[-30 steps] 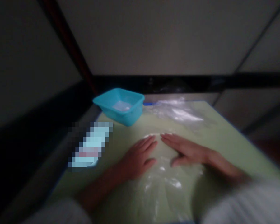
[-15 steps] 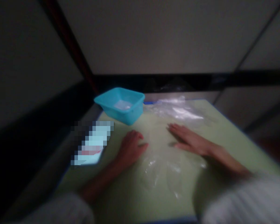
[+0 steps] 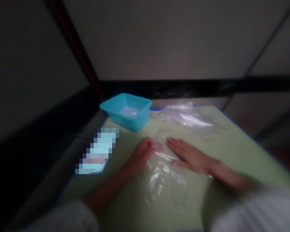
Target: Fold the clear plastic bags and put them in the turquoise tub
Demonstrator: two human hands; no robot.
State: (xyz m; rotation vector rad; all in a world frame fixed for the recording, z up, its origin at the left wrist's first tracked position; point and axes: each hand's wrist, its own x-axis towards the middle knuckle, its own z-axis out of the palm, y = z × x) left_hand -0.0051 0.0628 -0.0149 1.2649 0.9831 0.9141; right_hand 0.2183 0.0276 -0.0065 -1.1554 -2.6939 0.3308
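In the middle of the pale green tabletop [image 3: 125, 199] lies a clear plastic bag [image 3: 159, 180], wrinkled and shiny. The fingers of my left hand [image 3: 143, 154] are pinched together on the bag's far left part. Beside those fingertips a pinkish patch [image 3: 159, 147] shows; I cannot make out whether it is on the bag or under it. My right hand [image 3: 192, 156] lies flat, fingers stretched out, touching the bag's right side.
A turquoise plastic basin [image 3: 135, 124] with some whitish clear pieces inside stands at the back left. More clear plastic bags [image 3: 189, 119] lie in a heap at the back. A flat, lit, blurred-out rectangle [image 3: 100, 151] rests by the left edge. Walls rise behind.
The fingers of my left hand have closed on the bag, which is now more creased. My right hand has shifted slightly left and nearer to me, still flat.
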